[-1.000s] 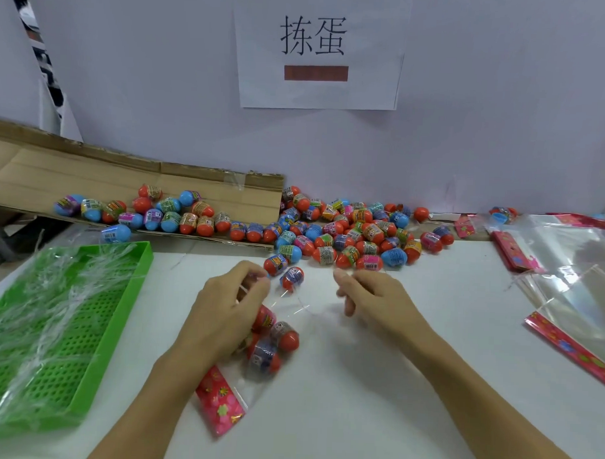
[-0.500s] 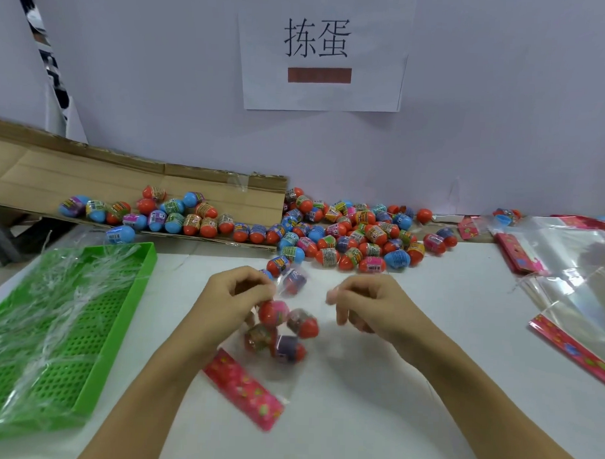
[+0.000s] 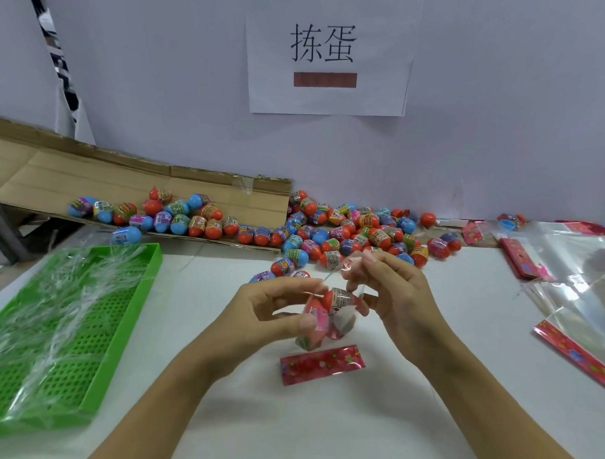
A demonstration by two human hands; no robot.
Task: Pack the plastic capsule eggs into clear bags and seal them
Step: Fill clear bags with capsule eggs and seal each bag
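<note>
A clear bag (image 3: 329, 319) with several orange and blue capsule eggs inside hangs above the table, its red printed end (image 3: 322, 364) pointing down. My left hand (image 3: 274, 310) pinches the bag's top on the left side. My right hand (image 3: 391, 297) pinches the top on the right, fingers curled on the clear film. A big heap of loose capsule eggs (image 3: 355, 234) lies behind the hands against the wall.
A green perforated tray (image 3: 134, 302) holding clear plastic scraps sits at the left. A flattened cardboard box (image 3: 135, 179) with more eggs leans at the back left. Empty clear bags with red ends (image 3: 574, 273) lie at the right. A paper sign (image 3: 329, 51) hangs on the wall.
The bag was lifted off the table and now hangs upright between both hands. My right hand moved in and took hold of the bag's top; the red end swung down.
</note>
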